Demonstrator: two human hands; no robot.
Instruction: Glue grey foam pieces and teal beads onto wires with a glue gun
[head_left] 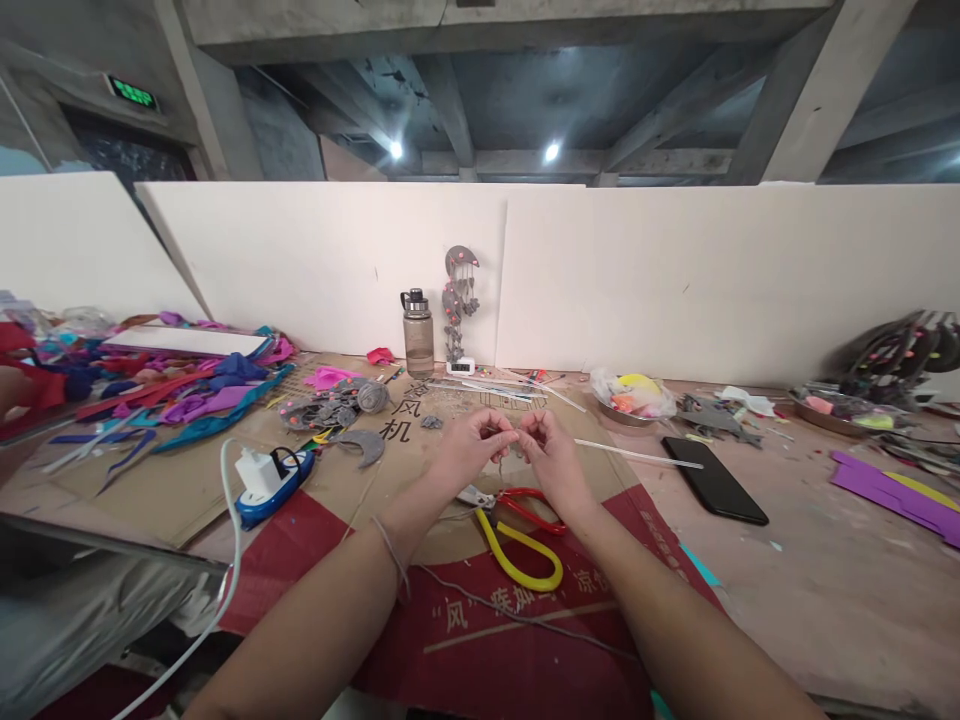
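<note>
Both hands meet above the cardboard (420, 470) at the middle of the table. Our left hand (469, 448) has its fingers curled and pinched at the tips; our right hand (546, 447) mirrors it, fingertips pinched, the two sets of fingertips touching or nearly so. Between them we hold a small grey piece (511, 446), too small to identify; a thin strand hangs down from it.

Just below the hands lie the pliers (517, 545), one handle yellow, one red, resting on the cardboard and the red sheet (480, 640). A thin grey wire (525, 618) runs across that sheet, between our forearms.

To the left we see a blue power strip (270, 480) with a white charger (257, 470) plugged in, and grey foam cutouts (337, 405) beyond it. Coloured scraps (172, 385) pile at the far left. A bottle (418, 332) stands against the white board (675, 270). A black phone (714, 479) lies to the right, well apart from the hands, with a white stick (637, 455) near its top edge.
</note>
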